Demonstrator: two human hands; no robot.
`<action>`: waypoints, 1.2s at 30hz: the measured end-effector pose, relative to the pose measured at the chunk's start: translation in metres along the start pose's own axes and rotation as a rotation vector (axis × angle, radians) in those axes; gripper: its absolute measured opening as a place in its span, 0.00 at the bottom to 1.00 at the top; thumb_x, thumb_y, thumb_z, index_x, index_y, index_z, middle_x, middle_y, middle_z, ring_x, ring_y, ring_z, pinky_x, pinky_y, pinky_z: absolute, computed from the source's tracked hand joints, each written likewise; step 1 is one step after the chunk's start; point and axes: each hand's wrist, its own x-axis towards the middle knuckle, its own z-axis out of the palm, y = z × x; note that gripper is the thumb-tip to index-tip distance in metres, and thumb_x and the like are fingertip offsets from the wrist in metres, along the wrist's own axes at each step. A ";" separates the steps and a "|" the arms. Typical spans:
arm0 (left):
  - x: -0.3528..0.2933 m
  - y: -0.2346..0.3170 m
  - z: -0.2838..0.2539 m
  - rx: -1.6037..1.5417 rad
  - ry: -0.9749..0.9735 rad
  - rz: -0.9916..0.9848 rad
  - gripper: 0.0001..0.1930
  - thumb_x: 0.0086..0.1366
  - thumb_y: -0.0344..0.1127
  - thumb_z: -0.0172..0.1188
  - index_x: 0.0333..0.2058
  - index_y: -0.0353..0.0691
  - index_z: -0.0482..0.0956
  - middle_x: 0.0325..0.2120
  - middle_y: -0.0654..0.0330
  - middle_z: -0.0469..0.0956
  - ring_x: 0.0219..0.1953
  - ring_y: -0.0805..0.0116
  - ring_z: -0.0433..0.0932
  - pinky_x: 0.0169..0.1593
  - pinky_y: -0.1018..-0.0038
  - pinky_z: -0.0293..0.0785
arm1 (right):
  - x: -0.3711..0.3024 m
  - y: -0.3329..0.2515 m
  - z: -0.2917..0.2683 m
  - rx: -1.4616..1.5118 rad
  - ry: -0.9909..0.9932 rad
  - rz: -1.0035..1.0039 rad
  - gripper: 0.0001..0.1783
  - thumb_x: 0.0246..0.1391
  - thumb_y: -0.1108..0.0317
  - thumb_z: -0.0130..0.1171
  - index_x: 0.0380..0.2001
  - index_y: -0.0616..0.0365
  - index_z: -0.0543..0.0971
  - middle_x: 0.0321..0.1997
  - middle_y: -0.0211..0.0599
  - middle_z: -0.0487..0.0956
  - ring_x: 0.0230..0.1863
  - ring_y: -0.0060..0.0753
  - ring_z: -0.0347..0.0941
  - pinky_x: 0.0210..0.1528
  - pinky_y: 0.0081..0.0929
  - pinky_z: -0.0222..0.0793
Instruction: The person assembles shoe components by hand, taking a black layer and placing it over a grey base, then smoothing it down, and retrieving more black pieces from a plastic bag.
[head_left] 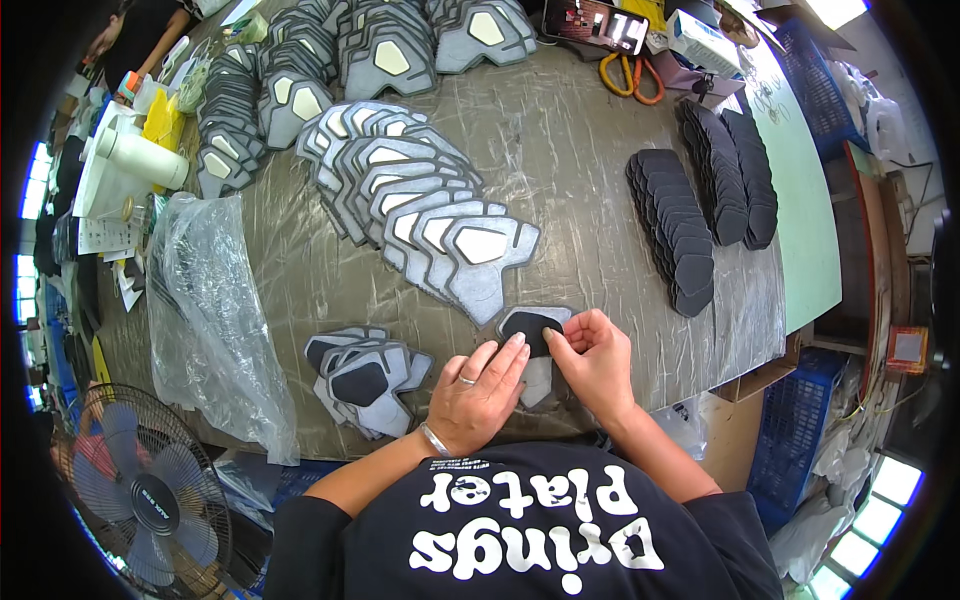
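L hand pressed flat, R hand pinched blk patch edge; grey piece under both looked light, bendy imo, prob best held by rim.

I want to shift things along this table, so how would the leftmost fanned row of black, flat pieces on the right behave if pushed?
The leftmost fanned row of small, black, flat pieces would probably spread apart, since they seem merely overlapped. Each looks thin, so likely light. Rolling seems unlikely, as they lie nearly flat on the brown, plastic-covered table.
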 end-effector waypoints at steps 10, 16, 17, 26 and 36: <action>0.012 0.004 0.002 0.056 -0.100 0.012 0.29 0.58 0.43 0.62 0.58 0.37 0.72 0.60 0.60 0.69 0.51 0.66 0.69 0.52 0.71 0.63 | 0.001 0.000 -0.002 -0.084 -0.003 -0.001 0.13 0.47 0.68 0.70 0.27 0.62 0.75 0.21 0.33 0.78 0.21 0.22 0.74 0.27 0.21 0.72; 0.015 -0.001 0.005 0.134 -0.140 0.032 0.33 0.58 0.48 0.60 0.61 0.40 0.69 0.62 0.60 0.67 0.51 0.65 0.66 0.49 0.69 0.63 | -0.004 -0.015 -0.020 -0.394 -0.050 0.007 0.19 0.46 0.62 0.72 0.37 0.59 0.76 0.21 0.37 0.80 0.20 0.36 0.77 0.26 0.32 0.73; 0.015 -0.001 0.005 0.140 -0.146 0.036 0.33 0.58 0.49 0.60 0.61 0.42 0.69 0.62 0.61 0.67 0.51 0.65 0.66 0.49 0.69 0.63 | -0.007 -0.015 -0.024 -0.470 -0.026 0.024 0.21 0.46 0.62 0.71 0.41 0.59 0.76 0.22 0.36 0.80 0.21 0.37 0.77 0.25 0.34 0.72; 0.014 -0.002 0.004 0.123 -0.134 0.036 0.31 0.58 0.49 0.59 0.60 0.44 0.71 0.63 0.63 0.66 0.51 0.66 0.66 0.51 0.69 0.62 | -0.008 0.004 -0.022 -0.541 -0.098 -0.718 0.16 0.50 0.71 0.62 0.45 0.59 0.80 0.53 0.37 0.77 0.53 0.38 0.73 0.54 0.36 0.66; 0.016 0.001 0.010 0.150 -0.093 0.017 0.31 0.53 0.37 0.58 0.59 0.41 0.71 0.63 0.61 0.67 0.50 0.64 0.68 0.51 0.68 0.62 | -0.014 0.017 -0.019 -0.740 -0.060 -0.790 0.19 0.52 0.64 0.63 0.47 0.55 0.79 0.59 0.33 0.74 0.57 0.32 0.69 0.63 0.41 0.59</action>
